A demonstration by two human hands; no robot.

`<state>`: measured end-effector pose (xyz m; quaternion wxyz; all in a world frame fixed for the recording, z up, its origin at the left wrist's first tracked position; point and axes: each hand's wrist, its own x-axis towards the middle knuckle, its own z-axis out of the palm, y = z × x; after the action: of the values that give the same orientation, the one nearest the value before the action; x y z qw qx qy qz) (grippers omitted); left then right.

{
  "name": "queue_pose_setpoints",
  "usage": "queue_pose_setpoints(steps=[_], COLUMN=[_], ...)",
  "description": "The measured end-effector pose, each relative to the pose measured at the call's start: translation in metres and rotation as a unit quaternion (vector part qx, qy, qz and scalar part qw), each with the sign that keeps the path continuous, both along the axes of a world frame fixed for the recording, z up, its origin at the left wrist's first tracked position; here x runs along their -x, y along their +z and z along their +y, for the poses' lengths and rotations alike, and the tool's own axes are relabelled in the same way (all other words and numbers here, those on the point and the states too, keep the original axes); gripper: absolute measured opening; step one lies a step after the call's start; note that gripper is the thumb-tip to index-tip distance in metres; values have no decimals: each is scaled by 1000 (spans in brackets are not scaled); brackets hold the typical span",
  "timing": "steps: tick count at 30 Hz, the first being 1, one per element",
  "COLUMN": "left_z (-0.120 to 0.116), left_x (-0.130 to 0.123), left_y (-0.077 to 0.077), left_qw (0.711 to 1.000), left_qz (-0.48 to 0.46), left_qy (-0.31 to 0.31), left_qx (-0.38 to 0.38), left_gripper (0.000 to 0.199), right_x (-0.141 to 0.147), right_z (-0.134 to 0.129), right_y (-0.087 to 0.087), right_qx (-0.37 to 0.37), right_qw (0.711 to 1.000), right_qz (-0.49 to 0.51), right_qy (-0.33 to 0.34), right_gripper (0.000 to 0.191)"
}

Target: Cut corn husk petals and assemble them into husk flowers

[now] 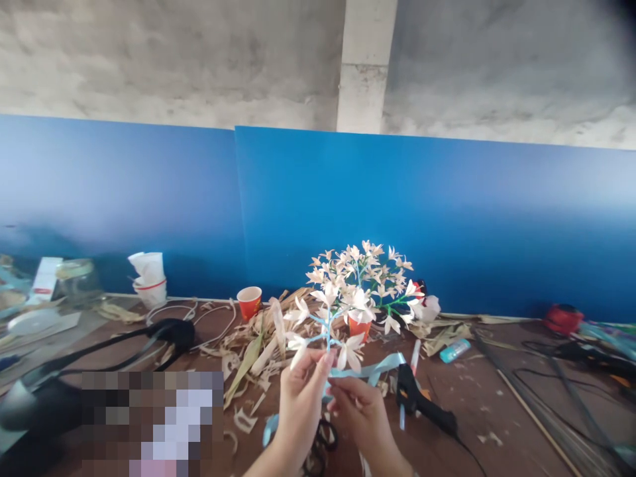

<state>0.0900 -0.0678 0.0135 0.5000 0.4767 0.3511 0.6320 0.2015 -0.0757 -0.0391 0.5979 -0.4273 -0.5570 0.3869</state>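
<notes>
Two hands meet at the lower stem of a white flower spray, which stands upright above the tabletop. Your left hand has thumb and index finger pressed together on the blue stem below the blossoms; this low grip presumably keeps the petals uncrushed. Your right hand sits just beside it, fingertips drawn nearly together at the stem's lower end; you cannot tell here whether they grip stem or ribbon. Blue ribbon extends rightward from behind the right hand, apparently loose to allow slack. The glue gun lies to the right, seemingly placed within easy reach. Scissors lie below your hands. Behind the spray, a fuller flower bunch stands over a red cup, likely its support.
</notes>
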Motion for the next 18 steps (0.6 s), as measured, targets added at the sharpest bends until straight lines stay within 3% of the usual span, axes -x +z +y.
queue_pose_setpoints(steps=[2, 7, 13, 18], left_z=[-1, 3, 9, 12], left_x=[0, 1, 1, 2], left_y=[1, 0, 4, -1], left_qw=[1000, 999, 996, 999], left_qz=[12, -35, -78, 27], left_qy=[26, 7, 35, -27], left_qx=[-11, 24, 37, 29], left_gripper=[32, 32, 28, 34], right_x=[0, 1, 3, 2], right_z=[0, 2, 2, 5], right_y=[0, -2, -3, -6], right_qx=[0, 6, 37, 68], right_qw=[1000, 999, 998, 997], right_qz=[-19, -32, -45, 1], right_qy=[-5, 1, 6, 29], right_gripper=[26, 26, 33, 37])
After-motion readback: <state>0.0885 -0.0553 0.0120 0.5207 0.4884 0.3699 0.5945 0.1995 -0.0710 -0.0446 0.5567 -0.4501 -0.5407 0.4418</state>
